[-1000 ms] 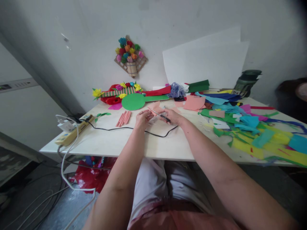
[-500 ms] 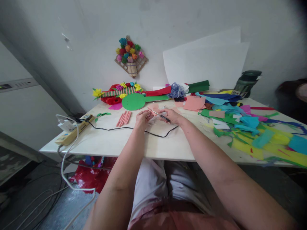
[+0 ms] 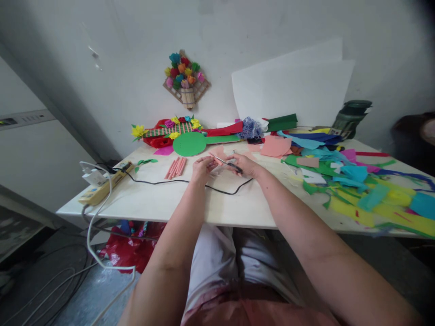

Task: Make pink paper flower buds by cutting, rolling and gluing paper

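My right hand (image 3: 245,165) is closed on the dark handles of a pair of scissors (image 3: 222,161), whose blades point left. My left hand (image 3: 203,167) pinches a small piece of pink paper (image 3: 216,158), and the scissor blades lie against or just over it. How far the blades are apart I cannot tell. Left of my hands lies a bundle of thin pink paper rolls (image 3: 176,168). A black cord (image 3: 224,193) runs across the white table (image 3: 238,210) under my hands. Pink paper sheets (image 3: 276,146) lie beyond my right hand.
A green round-headed cutout (image 3: 189,144) and a flower-decorated strip (image 3: 163,132) lie at the back. Coloured paper scraps (image 3: 360,190) cover the right side, near a dark bottle (image 3: 351,118). A power strip (image 3: 106,184) with plugged-in cables sits at the left edge.
Both hands stay in nearly the same place. The scissors' handles have shifted very slightly in my right hand; the rest of the table looks the same.
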A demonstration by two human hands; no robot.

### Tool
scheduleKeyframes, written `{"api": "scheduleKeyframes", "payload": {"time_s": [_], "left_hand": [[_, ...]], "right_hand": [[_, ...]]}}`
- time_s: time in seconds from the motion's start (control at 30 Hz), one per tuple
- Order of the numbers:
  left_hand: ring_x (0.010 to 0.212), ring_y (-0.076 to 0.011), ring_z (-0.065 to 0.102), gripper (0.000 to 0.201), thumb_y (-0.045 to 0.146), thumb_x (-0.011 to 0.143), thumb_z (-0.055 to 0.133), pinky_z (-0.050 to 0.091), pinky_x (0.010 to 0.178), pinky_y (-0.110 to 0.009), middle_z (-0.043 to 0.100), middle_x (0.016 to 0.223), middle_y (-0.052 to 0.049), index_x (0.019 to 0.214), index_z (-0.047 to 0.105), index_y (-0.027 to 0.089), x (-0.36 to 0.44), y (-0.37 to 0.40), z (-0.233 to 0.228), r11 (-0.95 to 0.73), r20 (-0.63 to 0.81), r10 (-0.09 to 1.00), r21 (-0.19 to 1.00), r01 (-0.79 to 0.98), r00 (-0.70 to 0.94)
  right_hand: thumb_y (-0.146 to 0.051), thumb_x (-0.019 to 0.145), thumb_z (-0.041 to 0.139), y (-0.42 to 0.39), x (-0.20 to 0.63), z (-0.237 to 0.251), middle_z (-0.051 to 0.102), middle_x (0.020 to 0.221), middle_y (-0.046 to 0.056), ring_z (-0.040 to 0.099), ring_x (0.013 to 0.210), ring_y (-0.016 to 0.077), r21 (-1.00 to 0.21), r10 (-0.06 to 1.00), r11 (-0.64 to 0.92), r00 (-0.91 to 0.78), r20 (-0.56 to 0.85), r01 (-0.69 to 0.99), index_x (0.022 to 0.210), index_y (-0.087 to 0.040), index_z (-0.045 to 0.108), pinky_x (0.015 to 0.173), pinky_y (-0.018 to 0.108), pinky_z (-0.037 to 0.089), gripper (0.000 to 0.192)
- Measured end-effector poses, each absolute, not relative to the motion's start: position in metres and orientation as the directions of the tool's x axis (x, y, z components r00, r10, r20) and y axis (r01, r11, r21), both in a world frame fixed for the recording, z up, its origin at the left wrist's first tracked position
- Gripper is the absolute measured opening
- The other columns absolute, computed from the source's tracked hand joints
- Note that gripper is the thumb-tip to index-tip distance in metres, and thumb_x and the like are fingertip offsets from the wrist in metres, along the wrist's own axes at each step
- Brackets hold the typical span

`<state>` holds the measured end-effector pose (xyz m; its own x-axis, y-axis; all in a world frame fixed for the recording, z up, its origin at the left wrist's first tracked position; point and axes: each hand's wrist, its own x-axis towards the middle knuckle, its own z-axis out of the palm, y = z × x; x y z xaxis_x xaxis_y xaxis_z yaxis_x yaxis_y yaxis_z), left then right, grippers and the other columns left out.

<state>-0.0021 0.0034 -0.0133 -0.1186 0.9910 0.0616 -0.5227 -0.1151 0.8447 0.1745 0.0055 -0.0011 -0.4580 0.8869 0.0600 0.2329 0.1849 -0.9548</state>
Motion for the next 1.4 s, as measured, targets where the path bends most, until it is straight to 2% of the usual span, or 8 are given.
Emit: {"api": "scheduleKeyframes", "payload": {"time_s": [0.6, 1.0, 1.4], "left_hand": [[0.057, -0.0119, 0.061, 0.015, 0.006, 0.059, 0.071, 0.051, 0.068, -0.028, 0.062, 0.06, -0.004, 0.066, 0.059, 0.01, -0.0004, 0.002, -0.0117, -0.093, 0.06, 0.995, 0.854, -0.512, -0.08], [0.058, -0.0116, 0.061, 0.015, 0.006, 0.059, 0.069, 0.051, 0.068, -0.028, 0.063, 0.062, -0.004, 0.069, 0.058, 0.01, -0.0009, 0.0021, -0.0121, -0.089, 0.051, 0.995, 0.841, -0.533, -0.085], [0.057, -0.0111, 0.061, 0.011, 0.004, 0.061, 0.064, 0.051, 0.069, -0.026, 0.064, 0.062, -0.004, 0.069, 0.059, 0.01, -0.0008, 0.0019, -0.0122, -0.063, 0.046, 0.998, 0.83, -0.555, -0.045]], "right_hand": [[-0.029, 0.072, 0.069, 0.0052, 0.1734, -0.0012, 0.051, 0.044, -0.008, 0.04, 0.031, 0.0061, -0.944, 0.894, 0.219, -0.438, 0.094, 0.246, 0.108, -0.015, 0.049, 0.031, 0.016, 0.03, 0.043], [-0.025, 0.071, 0.069, 0.002, 0.1708, 0.002, 0.049, 0.041, -0.009, 0.037, 0.03, 0.0052, -0.946, 0.901, 0.227, -0.419, 0.113, 0.233, 0.104, -0.013, 0.05, 0.031, 0.015, 0.028, 0.041], [-0.029, 0.074, 0.067, 0.0057, 0.1734, -0.0022, 0.051, 0.044, -0.008, 0.04, 0.031, 0.0057, -0.955, 0.895, 0.191, -0.44, 0.074, 0.228, 0.107, -0.016, 0.049, 0.032, 0.015, 0.031, 0.04]]}}
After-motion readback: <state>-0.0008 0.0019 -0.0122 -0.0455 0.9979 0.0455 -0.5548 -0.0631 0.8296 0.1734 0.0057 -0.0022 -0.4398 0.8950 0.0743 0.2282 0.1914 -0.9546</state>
